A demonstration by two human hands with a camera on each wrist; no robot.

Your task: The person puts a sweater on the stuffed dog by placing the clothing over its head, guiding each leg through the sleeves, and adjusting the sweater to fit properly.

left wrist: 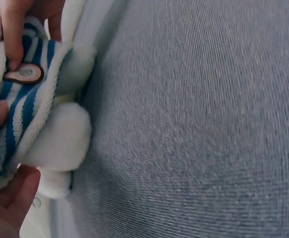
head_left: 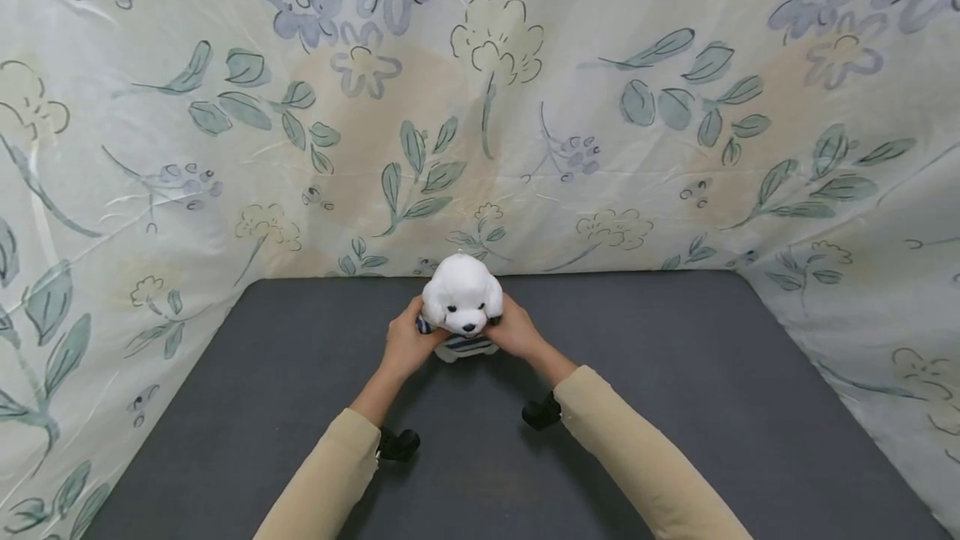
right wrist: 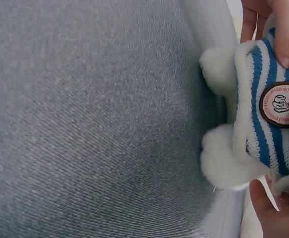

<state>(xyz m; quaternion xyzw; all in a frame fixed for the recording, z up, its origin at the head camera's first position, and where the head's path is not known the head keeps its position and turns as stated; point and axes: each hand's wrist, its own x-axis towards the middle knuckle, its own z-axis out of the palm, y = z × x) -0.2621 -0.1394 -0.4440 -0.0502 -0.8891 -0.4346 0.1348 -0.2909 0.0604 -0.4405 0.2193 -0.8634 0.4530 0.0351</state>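
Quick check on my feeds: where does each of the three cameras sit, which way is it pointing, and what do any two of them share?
Head: worn on the head, looks forward and down at the plush dog on the dark mat; both sleeves, left hand and right hand show.
Left wrist: looks past fingers gripping the striped sweater.
Right wrist: looks from the other side; fingers on the sweater's round patch.
Both wrist views share the sweater, white paws and mat.

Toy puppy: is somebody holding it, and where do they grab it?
Yes. Both hands, left hand and right hand, grip the toy puppy by the sides of its striped sweater.
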